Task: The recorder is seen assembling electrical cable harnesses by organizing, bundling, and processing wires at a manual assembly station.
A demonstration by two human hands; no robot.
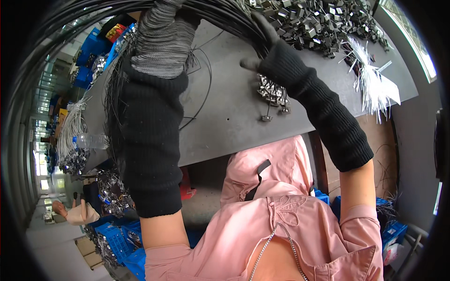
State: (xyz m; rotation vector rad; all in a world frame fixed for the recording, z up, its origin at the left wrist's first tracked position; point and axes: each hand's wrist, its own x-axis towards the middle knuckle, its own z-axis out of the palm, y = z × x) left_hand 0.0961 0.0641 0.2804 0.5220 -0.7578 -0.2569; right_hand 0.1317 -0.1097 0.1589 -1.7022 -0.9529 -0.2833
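Note:
A thick bundle of long black cables (220, 16) arches across the top of the view. My left hand (165, 14), in a grey striped knit glove, is at the middle of the bundle and grips it; its fingertips are hidden at the upper edge. Over at the bundle's right end is my right hand (265, 43), in a dark glove. Its thumb and a finger are stretched apart, with the cable ends lying between them against the palm. Black knit sleeves cover both forearms. Just below the right hand lies a small cluster of metal-ended pieces (273, 91) on the grey table (220, 126).
A large heap of small black and metal parts (314, 23) covers the far right of the table. White cable ties or strips (372, 79) lie at its right edge. To the left are a clear bottle (91, 141), pale strands (72, 129) and blue crates (110, 241). Another person (77, 211) is farther left.

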